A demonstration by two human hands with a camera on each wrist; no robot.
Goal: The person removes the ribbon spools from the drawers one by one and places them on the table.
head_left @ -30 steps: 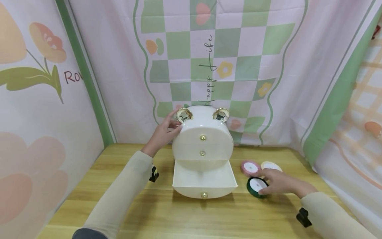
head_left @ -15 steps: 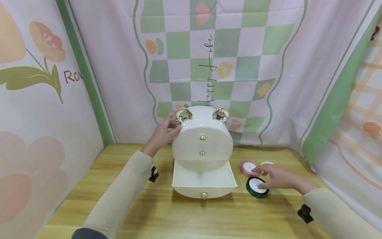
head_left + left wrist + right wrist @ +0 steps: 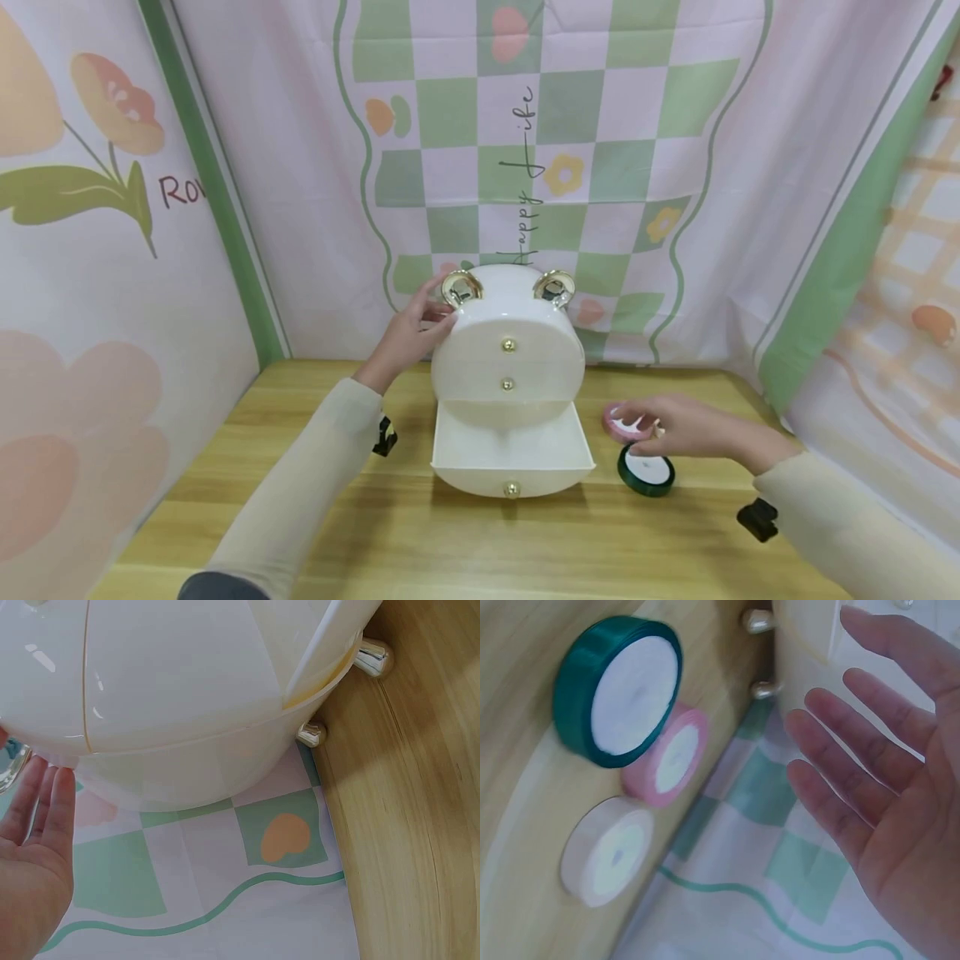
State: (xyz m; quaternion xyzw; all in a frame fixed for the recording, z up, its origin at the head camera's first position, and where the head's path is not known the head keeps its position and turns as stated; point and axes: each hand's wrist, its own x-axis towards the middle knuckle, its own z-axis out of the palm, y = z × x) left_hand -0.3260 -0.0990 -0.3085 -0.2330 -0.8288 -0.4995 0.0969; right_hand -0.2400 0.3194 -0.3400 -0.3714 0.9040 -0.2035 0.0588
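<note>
A white storage box (image 3: 517, 308) with gold ear-like trims stands mid-table, its bottom drawer (image 3: 513, 437) pulled out. My left hand (image 3: 408, 337) touches the box's upper left side beside one ear; the left wrist view shows those fingers fairly straight. Over the ribbon rolls on the right, my right hand (image 3: 697, 429) hovers with spread, relaxed fingers and holds nothing. Below it lie a dark green ribbon roll (image 3: 647, 477) and a partly covered pink ribbon roll (image 3: 611, 423). A cream ribbon roll (image 3: 609, 851), mostly hidden in the head view, shows in the right wrist view.
The wooden table (image 3: 480, 550) reaches back to a patterned cloth (image 3: 450, 117). More cloth hangs at both sides. Round gold knobs (image 3: 508, 345) stick out from the drawer fronts, and short gold feet (image 3: 311, 734) carry the box.
My right hand has lifted off the rolls and moved slightly up, its fingers coming away from the green one. The left hand and the drawer stay in place.
</note>
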